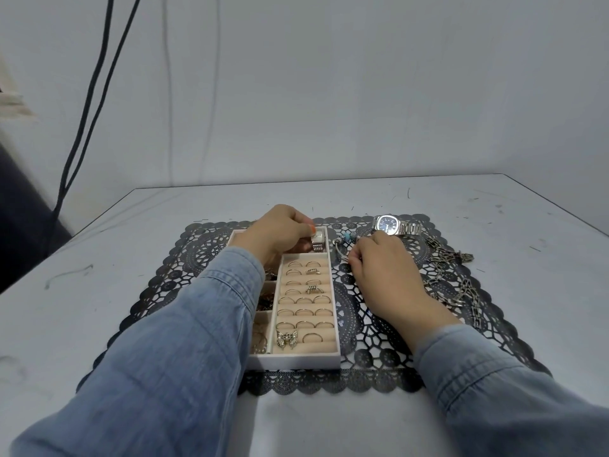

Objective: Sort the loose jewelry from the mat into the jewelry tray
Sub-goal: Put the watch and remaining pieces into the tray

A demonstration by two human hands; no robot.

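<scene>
the left hand [276,232] is pinching a small silver white-faced watch [318,240] over the white rectangular jewelry tray's [296,361] far end. the right hand [385,272] is pinching a thin silver blue-beaded bangle [344,239] on the black lace mat [362,331]; a silver blue-dialled watch [392,224] is lying just beyond this hand.

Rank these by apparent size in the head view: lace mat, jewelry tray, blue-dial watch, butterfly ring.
1. lace mat, clearly the largest
2. jewelry tray
3. blue-dial watch, which lies farther from the camera yet still looks bigger than the ring
4. butterfly ring, the smallest
</scene>
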